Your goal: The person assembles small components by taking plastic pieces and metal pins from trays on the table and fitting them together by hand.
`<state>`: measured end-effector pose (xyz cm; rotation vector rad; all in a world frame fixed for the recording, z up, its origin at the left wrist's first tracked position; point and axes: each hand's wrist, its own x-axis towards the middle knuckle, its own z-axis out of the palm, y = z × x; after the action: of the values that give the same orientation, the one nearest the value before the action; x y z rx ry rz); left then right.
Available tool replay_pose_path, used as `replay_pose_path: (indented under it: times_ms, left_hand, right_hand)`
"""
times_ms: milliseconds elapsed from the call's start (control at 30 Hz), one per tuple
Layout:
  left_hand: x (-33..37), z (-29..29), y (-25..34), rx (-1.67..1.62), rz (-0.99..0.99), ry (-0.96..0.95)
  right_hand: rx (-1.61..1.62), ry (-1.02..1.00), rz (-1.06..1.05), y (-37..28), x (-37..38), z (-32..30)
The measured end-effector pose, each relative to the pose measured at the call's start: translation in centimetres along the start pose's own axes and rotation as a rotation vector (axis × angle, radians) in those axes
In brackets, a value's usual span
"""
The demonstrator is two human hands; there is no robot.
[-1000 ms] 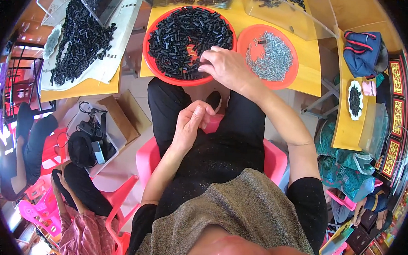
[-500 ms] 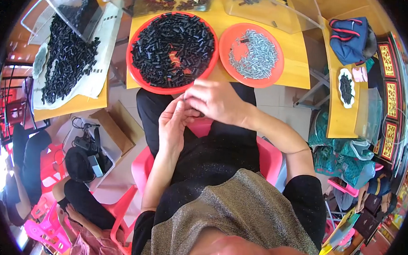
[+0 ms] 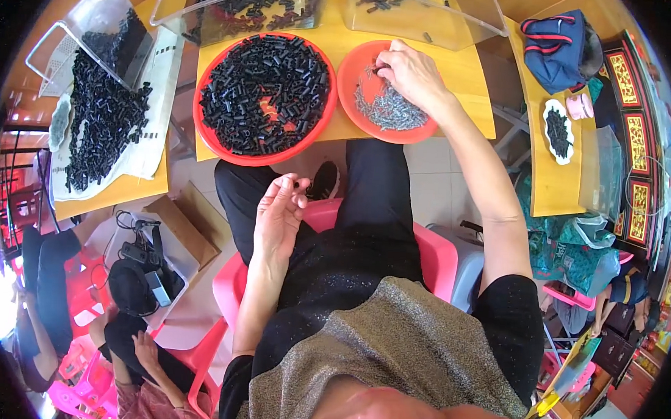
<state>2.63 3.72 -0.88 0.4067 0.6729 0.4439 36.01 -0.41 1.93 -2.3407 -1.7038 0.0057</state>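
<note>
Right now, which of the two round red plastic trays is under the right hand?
The smaller tray on the right, holding small silvery pieces under the bare right hand; the larger tray holds short black cylindrical pieces.

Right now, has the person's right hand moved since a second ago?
Yes: against the yellow table, the right hand has gone rightward, from the large red tray to the smaller red plate.

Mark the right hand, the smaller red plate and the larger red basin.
Right hand [image 3: 414,77]: head view, back of the hand.
Smaller red plate [image 3: 348,77]: head view, bare left side.
Larger red basin [image 3: 254,160]: head view, near rim.
</note>
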Motion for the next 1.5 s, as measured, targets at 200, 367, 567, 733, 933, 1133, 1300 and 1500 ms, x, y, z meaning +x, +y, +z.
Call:
replay_pose_path:
  times_ms: [200,367,567,733,933,1133,1300,1500]
  left_hand:
    - [-0.1,-0.2,-0.1,0.007,-0.005,0.000]
    - [0.0,-0.2,-0.3,0.046,-0.020,-0.004]
    - [0.2,-0.6,-0.3,0.047,-0.013,0.003]
    - [0.2,-0.3,-0.5,0.009,-0.015,0.001]
    - [0.0,0.1,-0.5,-0.013,-0.025,-0.032]
    - [-0.1,-0.1,-0.4,-0.014,-0.013,-0.052]
    - [-0.2,-0.2,-0.4,-0.022,-0.005,-0.064]
    - [-0.3,-0.1,0.0,-0.113,-0.020,-0.134]
  right_hand:
    - [0.018,-0.041,-0.071,0.2,0.4,0.6]
    - [0.168,-0.090,0.048,-0.1,0.4,-0.5]
    - [0.368,-0.128,0.207,-0.4,-0.4,-1.7]
    - [0.655,0.197,-0.011,-1.4,0.9,-6.5]
    - [0.380,0.473,0.127,-1.4,1.9,-10.5]
    - [0.185,0.057,-0.175,-1.3,-0.3,-1.9]
    - [0.097,0.013,-0.211,-1.0,-0.9,0.9]
    - [0.061,-0.065,-0.240,-0.8,-0.2,0.8]
